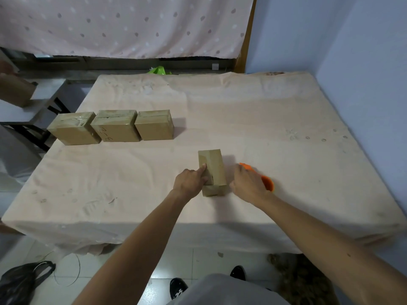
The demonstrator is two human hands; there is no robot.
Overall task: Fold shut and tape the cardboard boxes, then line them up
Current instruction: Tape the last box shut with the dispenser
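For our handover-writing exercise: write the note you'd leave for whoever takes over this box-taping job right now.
Left hand holds the fourth box near the front of the table, one finger on top.
Right hand grips the orange tape dispenser beside it.
Done: three taped boxes stand in a row, far left.
Left: finish taping the fourth box, then add it to the row.
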